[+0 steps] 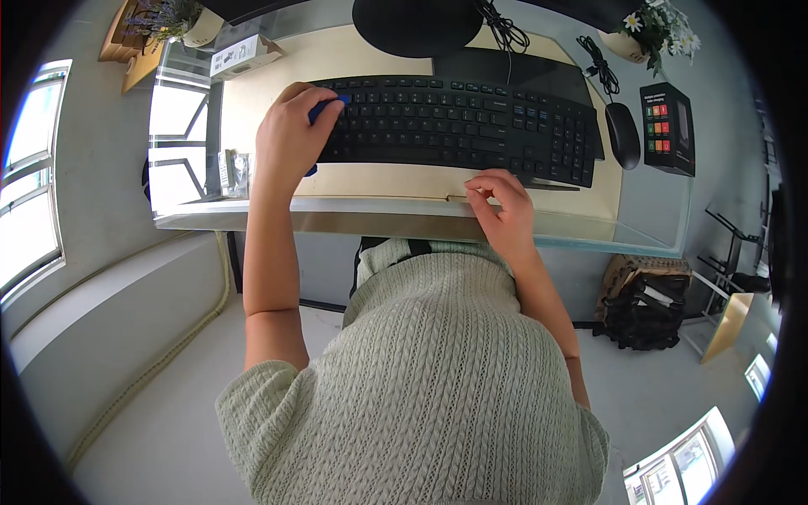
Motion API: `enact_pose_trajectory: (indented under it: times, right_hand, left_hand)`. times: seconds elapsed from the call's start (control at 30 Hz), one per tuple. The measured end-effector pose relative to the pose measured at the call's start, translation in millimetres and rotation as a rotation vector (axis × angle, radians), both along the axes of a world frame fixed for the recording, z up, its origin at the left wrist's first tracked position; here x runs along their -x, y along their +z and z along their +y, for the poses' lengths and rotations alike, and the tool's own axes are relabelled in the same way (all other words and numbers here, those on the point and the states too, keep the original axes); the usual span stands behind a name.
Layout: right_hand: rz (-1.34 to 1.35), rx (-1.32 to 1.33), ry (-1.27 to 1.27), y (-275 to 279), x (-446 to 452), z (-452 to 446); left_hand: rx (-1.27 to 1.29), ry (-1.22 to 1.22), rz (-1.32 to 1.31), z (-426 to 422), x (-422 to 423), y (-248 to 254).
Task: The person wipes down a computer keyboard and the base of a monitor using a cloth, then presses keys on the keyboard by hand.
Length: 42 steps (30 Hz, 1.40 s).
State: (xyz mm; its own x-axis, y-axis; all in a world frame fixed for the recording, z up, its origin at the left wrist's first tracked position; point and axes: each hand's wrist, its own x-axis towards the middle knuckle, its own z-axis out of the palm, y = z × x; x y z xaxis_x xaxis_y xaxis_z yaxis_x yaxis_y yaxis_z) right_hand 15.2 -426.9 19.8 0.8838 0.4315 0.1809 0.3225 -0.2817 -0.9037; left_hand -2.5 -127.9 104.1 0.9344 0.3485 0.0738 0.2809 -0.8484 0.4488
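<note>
A black keyboard (pixel 421 124) lies on the desk. Over its left end is my left hand (pixel 295 135), with the fingers closed on a small blue object (pixel 322 108) that touches or hovers just above the keys; which of the two I cannot tell. A second bit of blue (pixel 311 170) shows below the keyboard's left edge, beside my left wrist. My right hand (pixel 502 210) is at the desk's front edge, below the keyboard, its thumb and index finger brought together. Whether something small sits between those fingertips is too small to make out.
A black mouse (pixel 623 136) and a black box (pixel 667 129) are right of the keyboard. At the back stand a monitor base (pixel 417 25), coiled cables (pixel 505 32) and potted flowers (pixel 661 35). A white box (pixel 244 57) is at the back left. The desk (pixel 379 178) has a glass front edge.
</note>
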Motion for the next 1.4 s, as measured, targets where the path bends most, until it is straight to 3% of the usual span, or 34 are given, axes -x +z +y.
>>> enact_pose_trajectory:
  times: [0.23,0.43,0.87,1.4]
  right_hand:
    - [0.002,-0.013,0.002,-2,0,-2]
    - [0.01,-0.036,0.006,-1,1,-3]
    - [0.027,-0.045,0.016,0,0,-2]
    - [0.003,0.004,0.023,2,-1,-2]
  left_hand:
    - [0.02,-0.407,-0.114,-86,-38,-27]
    - [-0.058,-0.521,-0.18,-130,-62,-44]
    - [-0.207,-0.409,-0.089,-107,-50,-42]
    - [-0.084,-0.116,0.107,-28,-16,-23]
